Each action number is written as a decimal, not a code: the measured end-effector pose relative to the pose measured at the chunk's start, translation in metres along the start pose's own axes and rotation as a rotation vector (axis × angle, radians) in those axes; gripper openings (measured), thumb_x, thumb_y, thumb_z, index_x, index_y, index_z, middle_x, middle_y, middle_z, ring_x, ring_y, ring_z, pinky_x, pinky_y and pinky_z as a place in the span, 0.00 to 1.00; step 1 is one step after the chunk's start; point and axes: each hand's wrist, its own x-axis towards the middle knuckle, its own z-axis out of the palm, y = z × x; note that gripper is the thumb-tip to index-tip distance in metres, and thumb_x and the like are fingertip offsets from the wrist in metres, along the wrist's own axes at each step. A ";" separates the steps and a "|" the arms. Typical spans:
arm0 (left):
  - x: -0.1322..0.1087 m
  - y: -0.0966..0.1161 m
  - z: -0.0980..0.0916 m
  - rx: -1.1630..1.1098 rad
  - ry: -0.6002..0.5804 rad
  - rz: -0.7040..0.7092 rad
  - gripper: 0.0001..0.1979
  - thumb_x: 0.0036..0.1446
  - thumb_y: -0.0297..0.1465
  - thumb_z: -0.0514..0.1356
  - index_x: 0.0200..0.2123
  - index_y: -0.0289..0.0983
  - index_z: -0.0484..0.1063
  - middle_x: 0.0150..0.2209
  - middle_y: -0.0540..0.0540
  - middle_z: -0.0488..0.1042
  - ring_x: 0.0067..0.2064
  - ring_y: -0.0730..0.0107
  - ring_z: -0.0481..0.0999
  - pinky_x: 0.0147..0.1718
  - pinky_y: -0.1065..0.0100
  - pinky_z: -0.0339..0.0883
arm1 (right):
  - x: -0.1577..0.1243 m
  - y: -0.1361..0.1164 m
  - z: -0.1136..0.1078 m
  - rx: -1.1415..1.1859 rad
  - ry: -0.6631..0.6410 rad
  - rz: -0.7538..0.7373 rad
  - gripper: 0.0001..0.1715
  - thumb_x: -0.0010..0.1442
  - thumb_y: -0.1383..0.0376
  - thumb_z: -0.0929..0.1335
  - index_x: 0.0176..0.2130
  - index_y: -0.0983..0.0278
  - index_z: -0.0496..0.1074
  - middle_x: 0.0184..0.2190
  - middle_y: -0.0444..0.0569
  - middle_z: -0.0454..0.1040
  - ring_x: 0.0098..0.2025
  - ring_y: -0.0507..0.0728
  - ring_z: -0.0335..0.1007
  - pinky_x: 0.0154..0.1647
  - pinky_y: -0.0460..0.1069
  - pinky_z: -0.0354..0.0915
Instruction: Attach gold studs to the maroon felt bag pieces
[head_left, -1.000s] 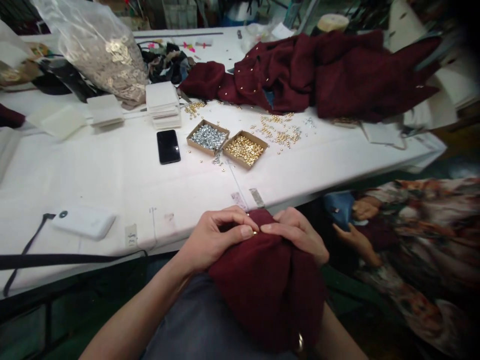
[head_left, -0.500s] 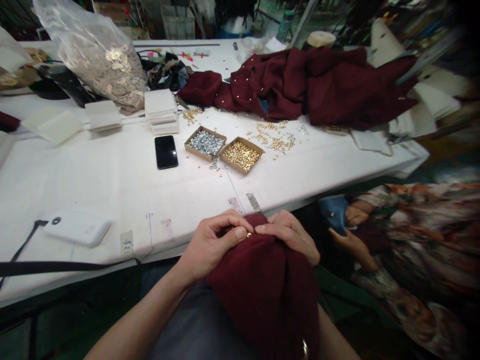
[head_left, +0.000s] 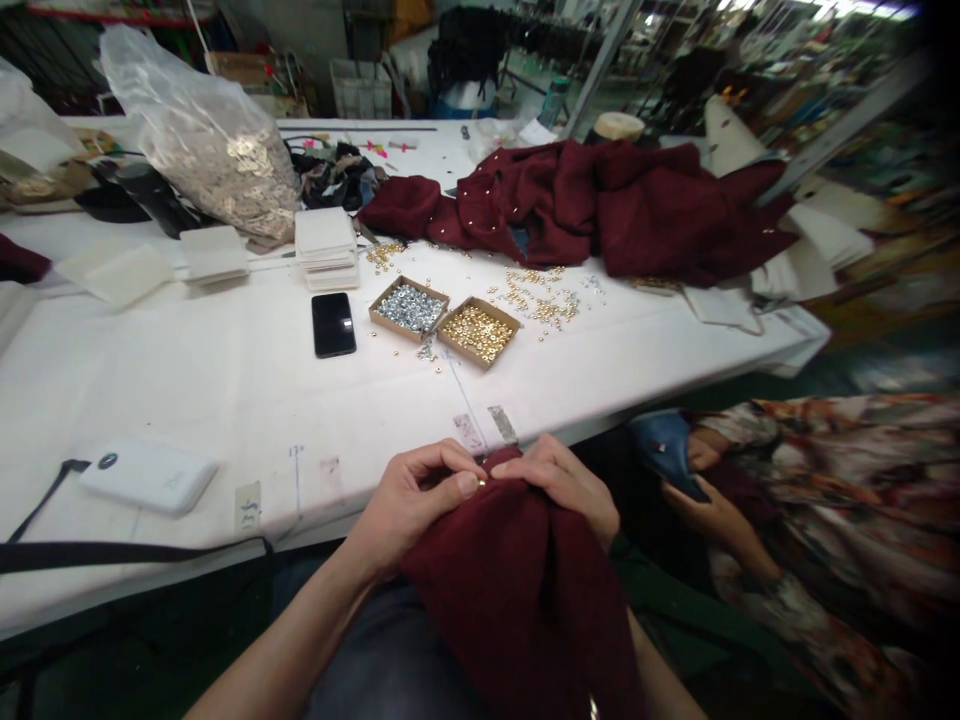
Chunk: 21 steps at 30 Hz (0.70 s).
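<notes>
Across my lap lies a maroon cloth garment [head_left: 517, 590], its upper edge raised near the table's front edge. My left hand [head_left: 427, 495] pinches this edge, thumb and forefinger beside a small gold stud [head_left: 481, 483] at the cloth. From the other side my right hand [head_left: 566, 485] grips the same edge, its fingertips close to the stud. Whether the stud is fixed in the cloth or loose, I cannot tell. Near the bottom of the garment another shiny gold piece [head_left: 594, 708] shows.
On the white table [head_left: 225, 390] stand a box of silver pieces [head_left: 409, 305] and a box of gold pieces [head_left: 480, 332], with loose ones scattered around. A phone [head_left: 334, 325], a power bank [head_left: 150, 475] and a maroon garment pile [head_left: 555, 205] lie there. A co-worker's hands [head_left: 712, 485] are at right.
The view has tilted up slightly, so the table things sit lower in it. Both my hands keep their hold on the garment, with only small finger movement.
</notes>
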 end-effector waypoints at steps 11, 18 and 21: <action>0.001 -0.009 -0.004 0.030 0.141 -0.057 0.24 0.72 0.48 0.67 0.64 0.43 0.81 0.59 0.41 0.84 0.61 0.55 0.80 0.62 0.58 0.71 | 0.053 -0.006 -0.036 -0.081 -0.196 -0.065 0.15 0.79 0.63 0.68 0.48 0.59 0.86 0.33 0.46 0.70 0.35 0.56 0.71 0.35 0.51 0.62; -0.023 -0.032 -0.017 0.644 0.554 0.199 0.30 0.79 0.50 0.51 0.74 0.41 0.63 0.71 0.31 0.68 0.66 0.48 0.75 0.63 0.46 0.73 | 0.174 0.033 0.012 -0.621 -0.706 -0.042 0.14 0.67 0.73 0.70 0.40 0.62 0.87 0.41 0.55 0.83 0.46 0.63 0.79 0.44 0.52 0.66; -0.036 -0.035 -0.017 1.044 0.554 0.381 0.35 0.75 0.46 0.61 0.77 0.42 0.57 0.75 0.28 0.60 0.76 0.39 0.63 0.70 0.35 0.67 | 0.202 0.050 0.050 -0.639 -0.764 0.024 0.10 0.63 0.74 0.73 0.35 0.65 0.86 0.36 0.56 0.83 0.40 0.63 0.79 0.43 0.53 0.68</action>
